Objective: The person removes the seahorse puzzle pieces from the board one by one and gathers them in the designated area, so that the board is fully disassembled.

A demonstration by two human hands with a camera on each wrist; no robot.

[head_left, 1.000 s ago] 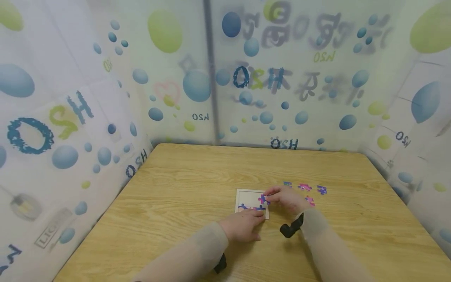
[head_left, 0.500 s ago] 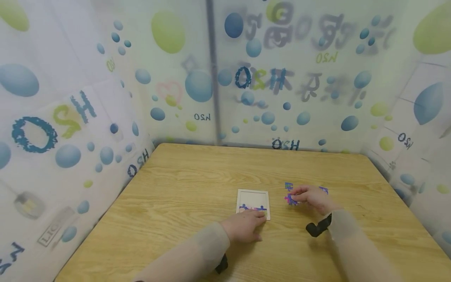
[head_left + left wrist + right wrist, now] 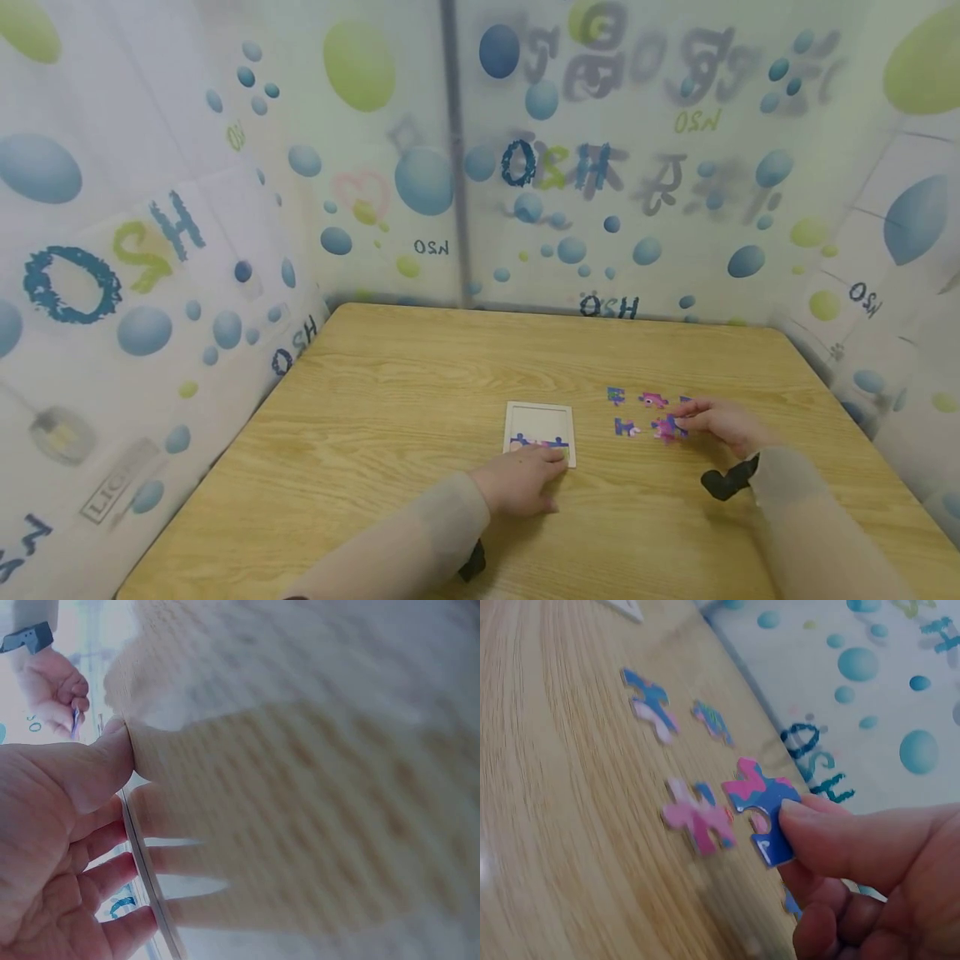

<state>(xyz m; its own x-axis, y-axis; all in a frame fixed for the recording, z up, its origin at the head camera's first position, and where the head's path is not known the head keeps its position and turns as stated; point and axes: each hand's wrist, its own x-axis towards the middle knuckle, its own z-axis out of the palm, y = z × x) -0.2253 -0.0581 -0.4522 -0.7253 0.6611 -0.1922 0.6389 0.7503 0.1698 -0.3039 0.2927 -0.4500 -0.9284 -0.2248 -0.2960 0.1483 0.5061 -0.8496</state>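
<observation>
- Cream fabric covers your left forearm: the left sleeve (image 3: 405, 533) comes in from the near left of the tray, with a black wrist mount (image 3: 472, 562) beneath it.
- Your left hand (image 3: 517, 479) lies over the near edge of the tray, its fingers (image 3: 112, 877) extended and relaxed, touching it rather than curled round anything; the thumb sits off the tray, on its near side.
- White-rimmed, the tray (image 3: 540, 417) rests flat on your wood-grained counter (image 3: 397, 400). Joined pieces (image 3: 517, 442) fill its near part, partly covered by your hand; its far part shows bare.
- Right of the tray, well apart from it, five loose pieces lie on the counter: a blue-green piece (image 3: 616, 396) and a blue-and-white piece (image 3: 623, 427) nearest to it, then a pink piece with an eye (image 3: 652, 400) and a plain pink piece (image 3: 663, 429), then a blue piece (image 3: 686, 401) partly behind your fingers.
- Your right hand (image 3: 723, 423), farther right of the tray, pinches a blue-and-pink piece (image 3: 778, 814) between thumb and fingers. You hold it beside the plain pink piece; whether the two touch, you cannot tell.
- Cream again, your right sleeve (image 3: 810, 500) is farthest right of the tray, a second black mount (image 3: 727, 482) at its cuff.
</observation>
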